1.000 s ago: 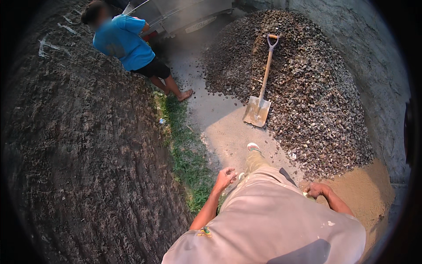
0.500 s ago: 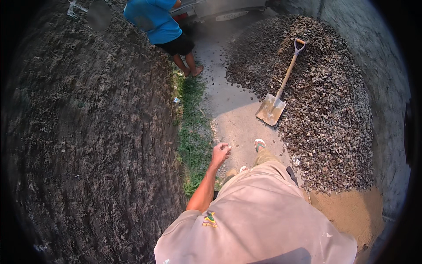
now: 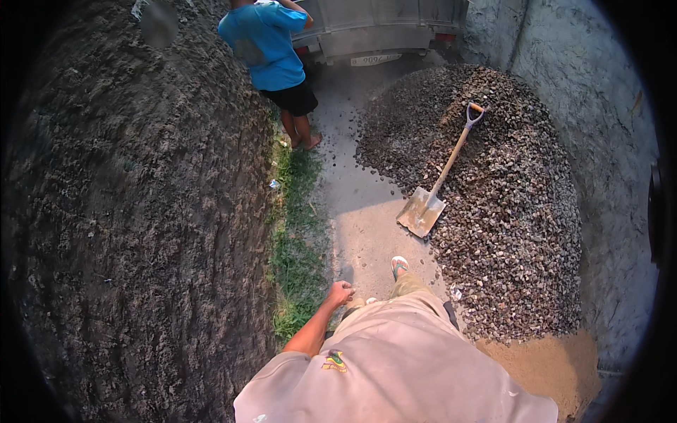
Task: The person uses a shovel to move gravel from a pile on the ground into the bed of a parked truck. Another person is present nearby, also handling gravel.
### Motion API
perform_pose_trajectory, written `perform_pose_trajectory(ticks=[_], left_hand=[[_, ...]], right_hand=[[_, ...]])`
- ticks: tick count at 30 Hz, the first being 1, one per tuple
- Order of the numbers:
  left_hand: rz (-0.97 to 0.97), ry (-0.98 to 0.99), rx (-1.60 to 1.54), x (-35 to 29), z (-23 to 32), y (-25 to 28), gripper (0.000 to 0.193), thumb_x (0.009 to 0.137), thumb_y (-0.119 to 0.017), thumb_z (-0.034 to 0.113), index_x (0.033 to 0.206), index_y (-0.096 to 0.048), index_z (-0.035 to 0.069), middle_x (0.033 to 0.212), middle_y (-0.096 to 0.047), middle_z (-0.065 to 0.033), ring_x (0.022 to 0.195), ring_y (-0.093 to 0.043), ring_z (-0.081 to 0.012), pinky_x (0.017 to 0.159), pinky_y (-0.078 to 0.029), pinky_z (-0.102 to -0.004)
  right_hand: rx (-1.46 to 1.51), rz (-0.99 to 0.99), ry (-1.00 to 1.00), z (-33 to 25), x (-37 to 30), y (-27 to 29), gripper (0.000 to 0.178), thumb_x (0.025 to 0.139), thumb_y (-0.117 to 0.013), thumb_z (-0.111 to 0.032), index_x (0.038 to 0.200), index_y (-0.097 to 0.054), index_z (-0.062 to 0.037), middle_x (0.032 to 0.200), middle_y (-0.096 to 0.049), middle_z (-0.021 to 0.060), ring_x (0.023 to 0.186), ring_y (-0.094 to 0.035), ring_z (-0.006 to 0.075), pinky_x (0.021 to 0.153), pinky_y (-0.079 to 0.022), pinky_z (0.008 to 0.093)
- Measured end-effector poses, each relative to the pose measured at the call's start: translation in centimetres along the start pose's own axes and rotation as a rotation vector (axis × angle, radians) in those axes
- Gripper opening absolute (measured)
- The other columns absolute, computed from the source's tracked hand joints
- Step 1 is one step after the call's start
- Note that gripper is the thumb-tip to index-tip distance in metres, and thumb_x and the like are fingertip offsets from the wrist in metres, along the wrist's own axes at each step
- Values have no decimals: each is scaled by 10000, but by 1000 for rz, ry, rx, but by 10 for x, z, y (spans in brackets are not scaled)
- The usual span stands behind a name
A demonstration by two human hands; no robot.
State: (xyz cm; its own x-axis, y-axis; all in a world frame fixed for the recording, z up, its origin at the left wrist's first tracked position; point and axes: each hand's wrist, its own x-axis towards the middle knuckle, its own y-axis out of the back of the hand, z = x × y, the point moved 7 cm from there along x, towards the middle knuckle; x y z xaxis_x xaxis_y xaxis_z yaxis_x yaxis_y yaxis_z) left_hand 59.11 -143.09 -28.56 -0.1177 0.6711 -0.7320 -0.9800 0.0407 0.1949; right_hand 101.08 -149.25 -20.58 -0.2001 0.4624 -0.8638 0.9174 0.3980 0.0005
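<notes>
My left hand (image 3: 341,292) hangs beside my left thigh over the edge of the concrete path, with its fingers curled. Its palm is turned away, so whether anything is in it is hidden. My right hand and forearm are out of sight behind my shirt. Ahead of me a shovel (image 3: 449,167) with a wooden shaft and a D-shaped handle leans on a gravel pile (image 3: 518,218). Its dirty metal blade rests at the pile's foot on the path, out of reach of my left hand.
Green grass (image 3: 296,247) borders the concrete path (image 3: 363,225) on the left, beside rough dark soil (image 3: 155,233). Sand (image 3: 550,366) lies near right, below a grey wall (image 3: 610,176). A person in a blue shirt (image 3: 264,46) stands ahead by a truck's rear (image 3: 381,32).
My view has tilted up, bringing more of the truck into sight. My left hand has swung back closer to my body. The shovel still rests on the gravel.
</notes>
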Motion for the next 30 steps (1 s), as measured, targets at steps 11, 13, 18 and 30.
perform_pose_trajectory(ticks=[11, 13, 18, 30], left_hand=[[16, 14, -159, -11, -17, 11, 166, 784, -654, 93, 869, -545, 2, 688, -567, -56, 536, -542, -129, 412, -401, -239], [22, 0, -133, -16, -10, 11, 166, 788, -650, 93, 879, -543, 3, 692, -566, -58, 534, -539, -130, 413, -404, -244], [0, 2, -230, 11, -42, 18, 169, 773, -658, 128, 863, -559, 24, 695, -596, -40, 552, -579, -125, 415, -419, -261], [-80, 133, -200, 33, -69, -2, 103, 797, -635, 119, 802, -559, 50, 651, -576, -37, 535, -580, -146, 442, -461, -270]], right_hand=[[6, 18, 13, 0, 2, -12, 328, 742, -580, -299, 922, -640, -31, 785, -630, 71, 657, -612, 161, 558, -492, 306], [18, 21, 20, 4, 1, -16, 335, 745, -578, -306, 923, -639, -29, 788, -630, 72, 660, -614, 162, 559, -493, 307], [7, 31, 76, 1, 0, -20, 352, 754, -575, -324, 928, -637, -24, 797, -631, 75, 668, -620, 166, 563, -496, 308], [114, 75, 15, 13, -11, -17, 395, 777, -566, -366, 938, -630, -11, 818, -632, 80, 686, -632, 174, 573, -504, 310]])
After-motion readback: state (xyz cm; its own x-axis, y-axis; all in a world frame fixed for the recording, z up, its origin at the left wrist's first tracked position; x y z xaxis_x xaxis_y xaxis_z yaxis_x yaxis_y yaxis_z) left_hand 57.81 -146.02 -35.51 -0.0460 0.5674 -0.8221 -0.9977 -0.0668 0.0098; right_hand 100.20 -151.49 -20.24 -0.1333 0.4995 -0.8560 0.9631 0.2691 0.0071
